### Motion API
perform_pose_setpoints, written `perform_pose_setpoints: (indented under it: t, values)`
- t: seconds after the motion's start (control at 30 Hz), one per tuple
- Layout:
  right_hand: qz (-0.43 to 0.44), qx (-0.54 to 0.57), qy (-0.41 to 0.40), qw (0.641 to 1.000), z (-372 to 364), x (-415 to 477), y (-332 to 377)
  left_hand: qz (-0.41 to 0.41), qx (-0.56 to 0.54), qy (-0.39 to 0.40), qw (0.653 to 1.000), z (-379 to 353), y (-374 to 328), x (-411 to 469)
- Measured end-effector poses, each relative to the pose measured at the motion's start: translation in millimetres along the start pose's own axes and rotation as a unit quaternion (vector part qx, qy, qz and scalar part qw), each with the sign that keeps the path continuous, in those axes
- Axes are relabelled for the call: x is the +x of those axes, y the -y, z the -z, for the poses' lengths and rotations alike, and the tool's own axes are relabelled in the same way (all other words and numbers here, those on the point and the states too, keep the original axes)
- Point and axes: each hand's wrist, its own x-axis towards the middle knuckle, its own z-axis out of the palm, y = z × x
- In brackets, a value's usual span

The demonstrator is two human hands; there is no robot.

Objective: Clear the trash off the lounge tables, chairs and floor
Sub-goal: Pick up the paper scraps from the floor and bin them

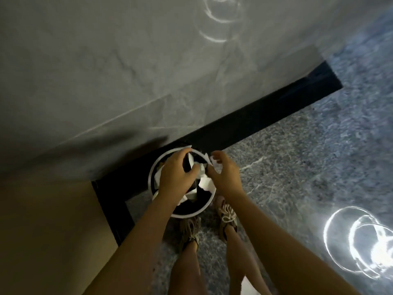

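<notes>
A round trash bin (158, 167) with a white rim and black inside stands on the floor against the wall, right in front of my feet. White crumpled paper (205, 182) lies inside it. My left hand (177, 174) hovers over the bin, its fingers curled round a dark object with a white paper edge. My right hand (223, 171) is at the bin's right rim and pinches a small crumpled white paper (214, 163).
A grey stone wall (127, 71) with a black skirting (265, 116) runs diagonally behind the bin. A tan panel (42, 231) stands to the left. The speckled polished floor (308, 167) reflects ring lights at the right.
</notes>
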Motion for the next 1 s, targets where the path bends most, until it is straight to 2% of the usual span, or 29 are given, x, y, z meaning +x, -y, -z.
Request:
perform_pose_setpoints:
  t: [0.1, 0.23, 0.43, 0.57, 0.7, 0.87, 1.0]
  values:
    - [0.034, 0.000, -0.061, 0.998, 59.9, -3.7, 38.9, -0.095, 0.036, 0.018, 0.995, 26.5, -65.1, 5.6]
    - [0.070, 0.006, -0.161, 0.984, 152.8, -20.6, 79.1, -0.219, 0.084, 0.041, 0.971, 48.0, -166.7, 8.2]
    - [0.065, -0.023, -0.319, 0.945, 311.1, -82.1, 91.0, -0.373, 0.115, 0.103, 0.915, 40.1, -332.8, -24.8]
    - [0.029, -0.032, -0.426, 0.904, 416.9, -150.9, 62.8, -0.471, 0.118, 0.138, 0.863, 7.5, -438.5, -72.1]
    - [-0.023, -0.040, -0.528, 0.848, 509.8, -224.5, 17.0, -0.536, 0.125, 0.191, 0.813, -46.6, -527.3, -125.5]
    - [-0.090, -0.048, -0.607, 0.788, 608.3, -314.8, -54.9, -0.596, 0.133, 0.241, 0.755, -143.1, -621.5, -202.9]
    - [-0.138, -0.074, -0.638, 0.754, 673.2, -386.3, -116.0, -0.625, 0.106, 0.285, 0.719, -229.1, -684.1, -274.7]
